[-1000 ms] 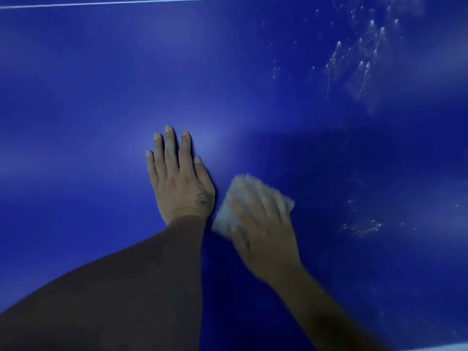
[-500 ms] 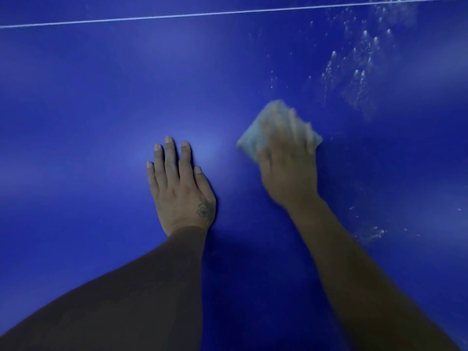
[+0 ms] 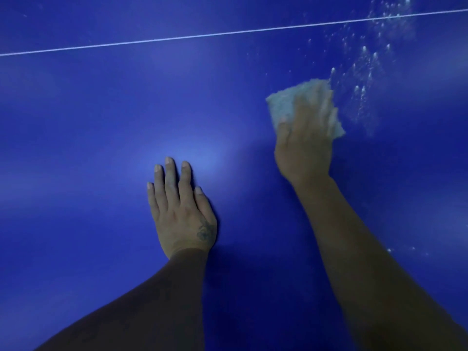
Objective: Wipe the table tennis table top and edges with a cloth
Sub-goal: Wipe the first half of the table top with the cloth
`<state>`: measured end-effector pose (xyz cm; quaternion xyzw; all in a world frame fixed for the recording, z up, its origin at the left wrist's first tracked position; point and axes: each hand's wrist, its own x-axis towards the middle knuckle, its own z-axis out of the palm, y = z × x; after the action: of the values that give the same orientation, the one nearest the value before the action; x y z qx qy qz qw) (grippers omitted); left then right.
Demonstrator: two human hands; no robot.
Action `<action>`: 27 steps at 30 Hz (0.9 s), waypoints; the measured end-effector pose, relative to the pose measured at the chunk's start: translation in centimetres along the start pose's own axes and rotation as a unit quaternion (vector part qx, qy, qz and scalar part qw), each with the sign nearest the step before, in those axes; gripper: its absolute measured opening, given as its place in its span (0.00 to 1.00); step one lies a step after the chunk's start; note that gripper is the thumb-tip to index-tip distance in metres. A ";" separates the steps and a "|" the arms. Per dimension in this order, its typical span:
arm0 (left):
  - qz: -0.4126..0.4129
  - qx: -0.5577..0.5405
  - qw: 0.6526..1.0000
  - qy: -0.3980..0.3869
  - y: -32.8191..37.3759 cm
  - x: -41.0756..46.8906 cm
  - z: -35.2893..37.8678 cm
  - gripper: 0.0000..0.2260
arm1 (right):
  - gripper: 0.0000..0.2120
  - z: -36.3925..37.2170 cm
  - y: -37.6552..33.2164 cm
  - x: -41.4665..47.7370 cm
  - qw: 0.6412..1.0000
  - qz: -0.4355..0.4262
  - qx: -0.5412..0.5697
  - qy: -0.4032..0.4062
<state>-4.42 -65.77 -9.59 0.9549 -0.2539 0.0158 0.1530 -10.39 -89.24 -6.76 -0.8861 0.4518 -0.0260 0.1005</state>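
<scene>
White specks [image 3: 364,69] dot the far right of the tabletop [image 3: 101,110], on both sides of a thin white line [image 3: 228,33].

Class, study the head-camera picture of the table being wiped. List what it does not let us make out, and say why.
Head view: table edges lie outside the frame; only the blue top and a white line show.
Cloth: largely covered by the right hand, so its full shape is hidden.
Right fingers: smeared by motion blur.
Pale specks: too small to tell water from dust.
</scene>
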 end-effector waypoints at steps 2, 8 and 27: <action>0.002 0.000 1.000 0.006 0.0 0.0 0.1 0.24 | 0.32 0.5 -2.5 -1.4 0.992 -0.118 -0.033 -0.038; 0.008 0.004 1.000 0.016 -0.3 0.0 0.4 0.24 | 0.31 1.8 -7.8 1.5 0.968 -0.245 -0.021 -0.050; 0.001 0.002 1.000 -0.009 -0.5 0.0 0.7 0.25 | 0.32 1.3 -4.4 9.5 0.978 -0.200 -0.043 -0.040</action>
<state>-4.25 -65.54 -10.36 0.9551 -0.2559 0.0082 0.1493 -1.11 -94.14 -7.54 -0.9625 0.2613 0.0091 0.0731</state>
